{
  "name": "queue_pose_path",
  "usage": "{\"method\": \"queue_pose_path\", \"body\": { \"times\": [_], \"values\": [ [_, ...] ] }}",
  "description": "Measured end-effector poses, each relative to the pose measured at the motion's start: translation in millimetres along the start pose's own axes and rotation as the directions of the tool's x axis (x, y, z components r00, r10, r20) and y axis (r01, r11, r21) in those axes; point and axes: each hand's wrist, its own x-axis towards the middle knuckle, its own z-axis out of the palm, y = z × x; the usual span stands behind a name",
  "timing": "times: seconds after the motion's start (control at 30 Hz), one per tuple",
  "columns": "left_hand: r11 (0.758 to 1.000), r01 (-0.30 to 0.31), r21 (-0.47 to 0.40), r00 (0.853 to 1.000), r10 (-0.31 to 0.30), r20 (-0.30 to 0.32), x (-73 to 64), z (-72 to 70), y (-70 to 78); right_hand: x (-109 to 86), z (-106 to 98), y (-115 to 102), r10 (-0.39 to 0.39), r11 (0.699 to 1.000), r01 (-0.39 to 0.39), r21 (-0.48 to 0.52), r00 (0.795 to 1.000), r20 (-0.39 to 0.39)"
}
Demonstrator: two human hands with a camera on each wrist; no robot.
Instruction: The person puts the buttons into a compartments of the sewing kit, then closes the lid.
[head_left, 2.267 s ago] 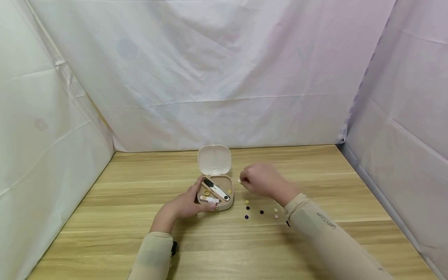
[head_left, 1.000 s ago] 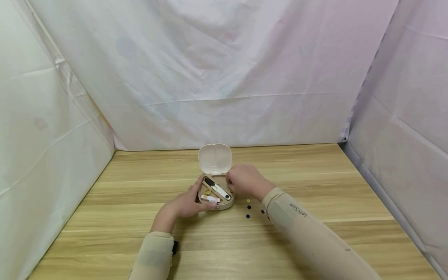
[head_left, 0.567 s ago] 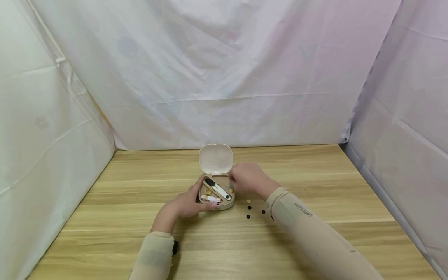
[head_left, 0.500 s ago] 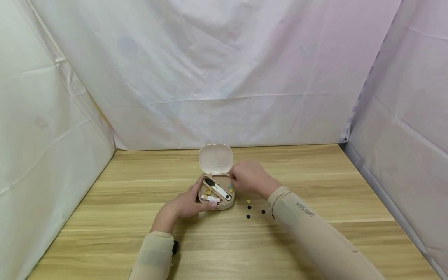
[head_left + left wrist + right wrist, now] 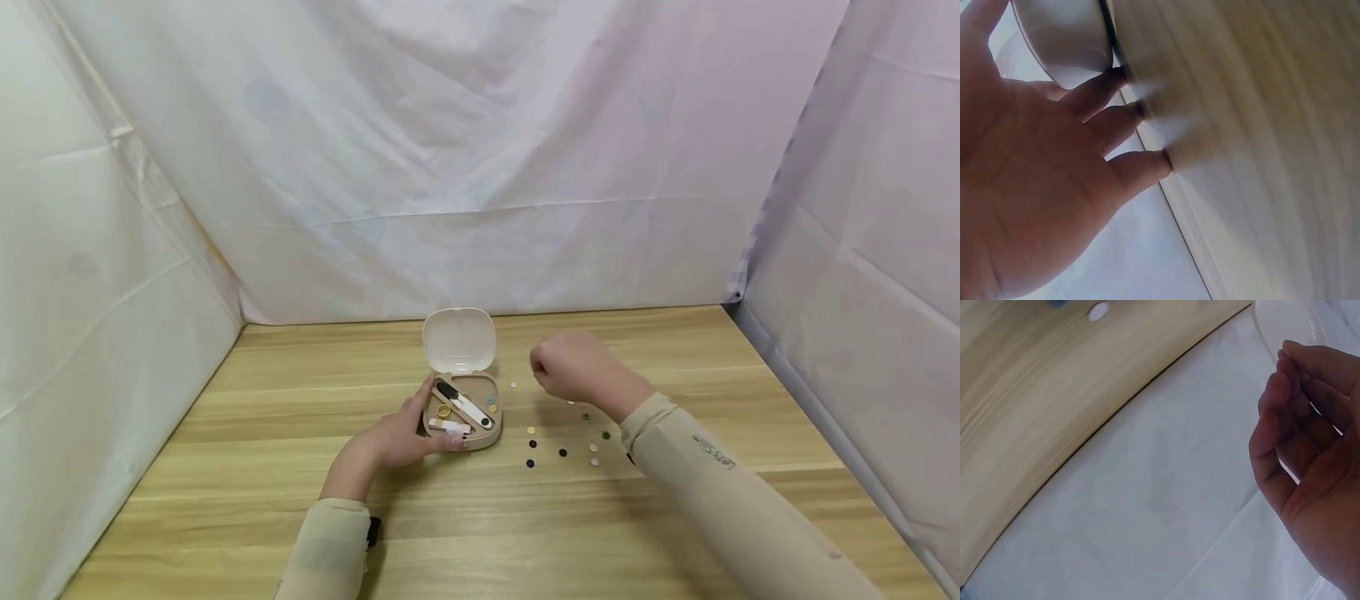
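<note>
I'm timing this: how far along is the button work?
Looks done: a teal button and a yellow button lie in the box. In hand: the left hand holds the box; nothing shows in the right hand. Apparently remaining: the loose buttons on the table and the open lid.

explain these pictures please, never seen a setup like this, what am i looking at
There is no machine here: a person works bare-handed. The wide picture comes from a camera worn on the head, looking forward and down; the two close ones come from cameras on the wrists. On the wooden table stands a case, its lid open. Inside are a black-and-white tool, a yellow ring and two buttons, among other things. Loose buttons lie to its right. The left hand holds the case; the right hand has curled fingers, with nothing visible in its grip.
</note>
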Motion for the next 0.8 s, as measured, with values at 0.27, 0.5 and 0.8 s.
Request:
{"method": "queue_pose_path", "body": {
  "times": [0.27,0.5,0.8],
  "values": [
    [1.0,-0.005,-0.011,1.0,0.005,0.008,-0.1,-0.3,-0.4,-43.4,3.0,20.8,0.018,1.0,-0.018,0.011,1.0,0.014],
    [1.0,-0.003,-0.003,1.0,0.003,0.009,1.8,-2.3,0.0,-74.9,14.8,34.9,0.075,0.997,-0.075,0.0,0.995,0.059],
    [1.0,-0.016,-0.019,1.0,0.016,0.016,-0.2,-2.0,0.4,-97.3,29.8,42.5,0.131,0.989,-0.138,0.047,0.984,0.123]
  ]
}}
